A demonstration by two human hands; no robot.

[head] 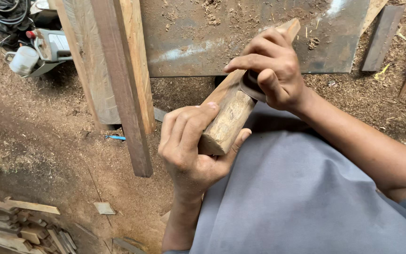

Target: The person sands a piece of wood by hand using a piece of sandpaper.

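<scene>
A rounded wooden stick [233, 106] slants across the person's lap, its long axis running from the thick butt end low and near the body up and away to the narrow tip over a dusty metal sheet [198, 37]. The left hand [189, 146] wraps the butt end tightly, while the right hand [273, 66] presses a dark folded piece of sandpaper [251, 88] against the stick's middle. Planks [118, 70] lean beside them over a sawdust-covered floor [48, 136].

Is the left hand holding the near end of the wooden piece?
Yes, the left hand wraps its fingers around the near end of the wooden piece.

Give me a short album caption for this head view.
Left hand steadies a wooden stick while the right hand presses dark sandpaper on it.
</scene>
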